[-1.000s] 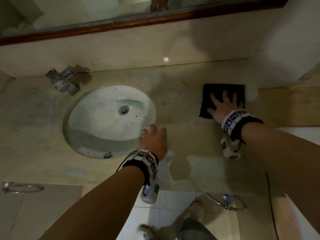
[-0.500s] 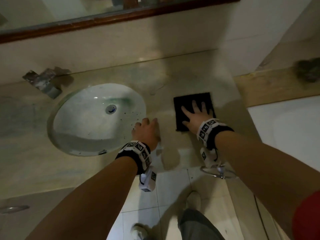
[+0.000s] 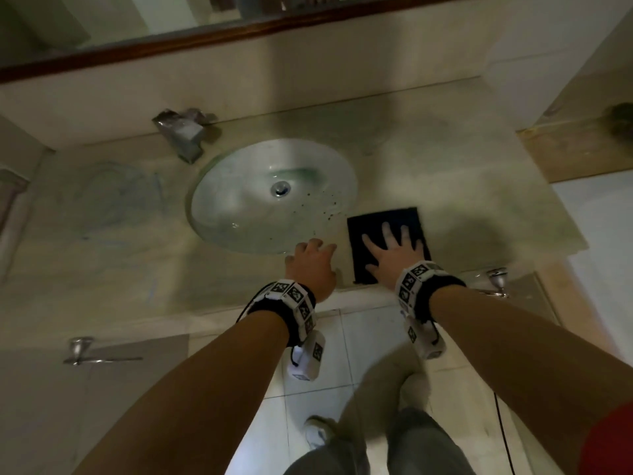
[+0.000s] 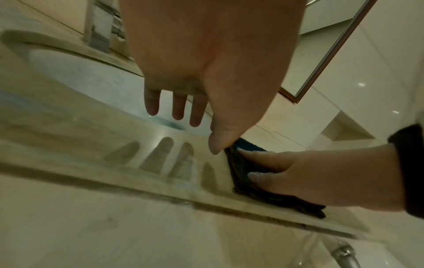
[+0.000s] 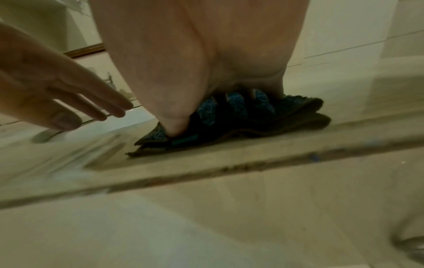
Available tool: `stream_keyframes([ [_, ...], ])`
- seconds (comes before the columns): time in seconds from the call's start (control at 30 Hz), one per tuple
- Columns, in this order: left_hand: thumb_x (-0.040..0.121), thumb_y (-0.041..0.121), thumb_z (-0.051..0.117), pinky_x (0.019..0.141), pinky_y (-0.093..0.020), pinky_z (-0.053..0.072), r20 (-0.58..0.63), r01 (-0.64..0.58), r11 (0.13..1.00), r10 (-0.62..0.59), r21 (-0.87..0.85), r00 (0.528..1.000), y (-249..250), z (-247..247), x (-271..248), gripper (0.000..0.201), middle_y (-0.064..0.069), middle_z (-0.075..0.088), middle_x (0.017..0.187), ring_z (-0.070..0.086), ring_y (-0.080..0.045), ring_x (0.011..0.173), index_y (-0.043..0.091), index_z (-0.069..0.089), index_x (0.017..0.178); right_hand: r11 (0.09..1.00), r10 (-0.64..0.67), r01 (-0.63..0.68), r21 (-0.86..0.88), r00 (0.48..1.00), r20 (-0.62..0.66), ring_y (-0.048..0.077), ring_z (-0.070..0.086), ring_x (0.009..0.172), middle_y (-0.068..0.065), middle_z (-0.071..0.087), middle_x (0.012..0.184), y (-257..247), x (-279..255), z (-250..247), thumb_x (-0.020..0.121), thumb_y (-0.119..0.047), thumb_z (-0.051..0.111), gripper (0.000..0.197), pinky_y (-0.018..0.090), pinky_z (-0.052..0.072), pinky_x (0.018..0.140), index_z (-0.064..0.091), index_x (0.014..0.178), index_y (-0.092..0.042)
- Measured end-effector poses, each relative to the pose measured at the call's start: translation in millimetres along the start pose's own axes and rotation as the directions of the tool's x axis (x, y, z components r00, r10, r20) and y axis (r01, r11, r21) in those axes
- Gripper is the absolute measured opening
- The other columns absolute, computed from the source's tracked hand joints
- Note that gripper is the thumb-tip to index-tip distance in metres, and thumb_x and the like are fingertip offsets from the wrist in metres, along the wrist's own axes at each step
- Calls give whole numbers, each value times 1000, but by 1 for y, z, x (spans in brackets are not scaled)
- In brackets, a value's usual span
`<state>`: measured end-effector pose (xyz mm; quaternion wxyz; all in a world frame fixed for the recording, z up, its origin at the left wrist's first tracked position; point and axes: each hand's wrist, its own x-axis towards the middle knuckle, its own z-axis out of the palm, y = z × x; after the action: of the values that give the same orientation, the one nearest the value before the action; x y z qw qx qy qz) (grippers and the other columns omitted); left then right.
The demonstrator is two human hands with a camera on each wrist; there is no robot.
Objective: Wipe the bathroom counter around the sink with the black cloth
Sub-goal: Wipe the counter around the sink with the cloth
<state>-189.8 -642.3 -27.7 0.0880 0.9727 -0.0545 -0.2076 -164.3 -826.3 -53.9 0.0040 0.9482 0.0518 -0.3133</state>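
Note:
A folded black cloth (image 3: pixel 383 228) lies flat on the beige marble counter (image 3: pixel 462 186), just right of the oval white sink (image 3: pixel 246 200) and near the counter's front edge. My right hand (image 3: pixel 390 250) presses down on the cloth with fingers spread and straight; the right wrist view shows the fingertips sunk into the cloth (image 5: pixel 231 116). My left hand (image 3: pixel 313 265) hovers just above the counter beside the cloth at the sink's front rim, fingers straight, holding nothing. In the left wrist view the left hand (image 4: pixel 181 116) casts finger shadows on the counter next to the cloth (image 4: pixel 247 174).
A metal faucet (image 3: pixel 183 133) stands behind the sink at the left. A wood-framed mirror (image 3: pixel 205 36) runs along the wall above. Chrome towel rings (image 3: pixel 496 279) (image 3: pixel 82 351) hang below the counter front. A tiled ledge (image 3: pixel 575 152) adjoins the counter's right end.
My right hand has slid the cloth from the counter's far right leftward and toward the front edge, up beside the sink. The left hand has stayed at the sink's front rim.

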Motion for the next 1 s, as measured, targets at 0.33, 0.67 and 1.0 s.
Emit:
stream_keyframes([
  [0.33,92,28,51,102,-51,34,-43,176,984,-176,10,983,-40,11,-48,56,-2,34,150,32,-28,136,28,36,145,979,-193,186,-90,978,-75,44,-10,144,5,-13,161,-87,-14,23,95,-58,38,70,64,9,113,0,152,-43],
  [0.67,90,32,52,101,-48,36,-108,127,992,-127,-6,986,14,17,-26,56,-3,37,147,35,-31,130,30,39,144,905,-240,324,275,924,-299,35,27,141,9,23,159,0,-7,2,96,-23,49,63,42,31,114,23,152,-29],
  [1.0,100,49,33,114,-59,16,-21,256,967,-256,-2,966,62,43,4,59,-2,-1,163,3,-35,146,40,9,153,988,-122,130,80,988,-96,41,5,145,9,2,161,48,4,4,93,-37,53,63,50,24,115,24,149,-29],
])
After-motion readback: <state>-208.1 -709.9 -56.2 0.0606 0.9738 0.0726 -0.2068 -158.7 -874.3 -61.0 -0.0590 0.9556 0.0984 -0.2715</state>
